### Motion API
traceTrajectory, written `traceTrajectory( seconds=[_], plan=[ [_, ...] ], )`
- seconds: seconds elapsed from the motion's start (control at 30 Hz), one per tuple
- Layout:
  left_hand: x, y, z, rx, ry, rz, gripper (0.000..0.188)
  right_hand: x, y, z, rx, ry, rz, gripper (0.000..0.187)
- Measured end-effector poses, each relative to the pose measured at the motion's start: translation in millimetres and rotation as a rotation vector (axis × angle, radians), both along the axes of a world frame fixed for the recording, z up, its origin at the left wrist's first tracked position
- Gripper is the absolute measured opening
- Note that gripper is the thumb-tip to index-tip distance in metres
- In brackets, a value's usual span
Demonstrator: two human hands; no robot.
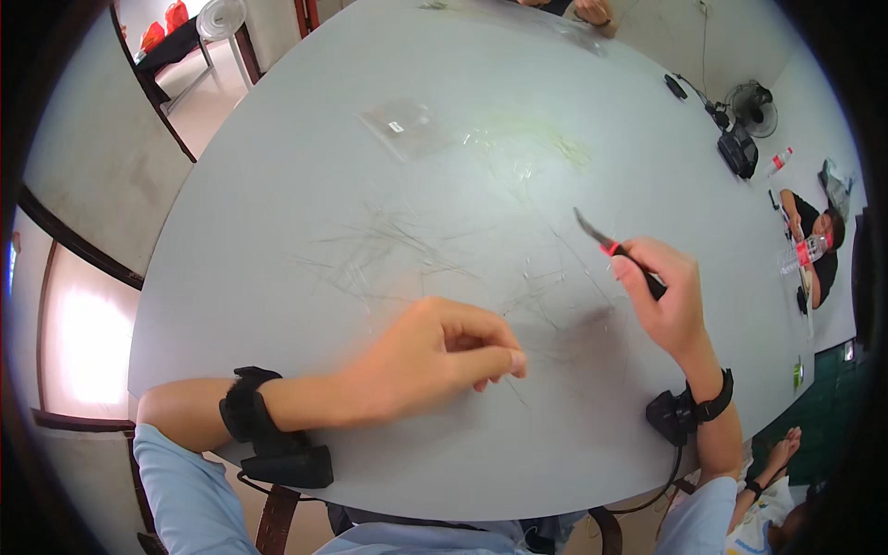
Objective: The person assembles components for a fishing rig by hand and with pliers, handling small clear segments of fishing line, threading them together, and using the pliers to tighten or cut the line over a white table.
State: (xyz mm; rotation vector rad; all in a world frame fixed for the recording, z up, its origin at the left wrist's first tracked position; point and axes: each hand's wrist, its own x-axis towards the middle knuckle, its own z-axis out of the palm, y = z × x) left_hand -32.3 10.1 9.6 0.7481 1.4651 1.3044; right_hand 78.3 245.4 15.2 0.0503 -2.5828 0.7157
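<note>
My right hand (664, 287) is wrapped round the black and red handle of a small curved-blade knife (589, 227). Its blade points up and to the left over the table. Lower and further left, my left hand (449, 356) is closed in a pinch, slightly blurred. A thin wire-like strand (516, 392) shows just below its fingertips and seems to be held there; its upper end is hidden by the fingers. Several loose thin dark strands (398, 236) lie scattered beyond my left hand, and shorter pieces (546, 277) lie between the two hands.
On the grey table (250, 222), a clear plastic bag (402, 128) and pale strands (555, 143) lie farther off. Another person's hands (592, 11) are at the far edge. A fan (751, 109), a black bag (737, 151) and bottles (780, 161) stand to the right, with other people.
</note>
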Motion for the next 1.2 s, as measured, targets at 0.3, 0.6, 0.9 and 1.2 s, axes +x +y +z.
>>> traceTrajectory(
  seconds=[0.3,0.6,0.9,1.2],
  plan=[
    [2,-3,-6,0.102,0.188,-0.168,0.016,-64,-50,15,-0.009,-0.042,0.142,0.015],
    [1,0,-8,0.073,0.066,-0.150,0.015,-62,-25,4,0.165,-0.093,0.169,0.009],
    [-3,1,-1,0.092,-0.073,-0.096,0.015,-19,20,-3,0.256,-0.186,0.081,0.011],
    [-3,4,2,0.100,-0.133,-0.113,0.015,-18,4,-3,0.282,0.011,0.012,0.015]
  ],
)
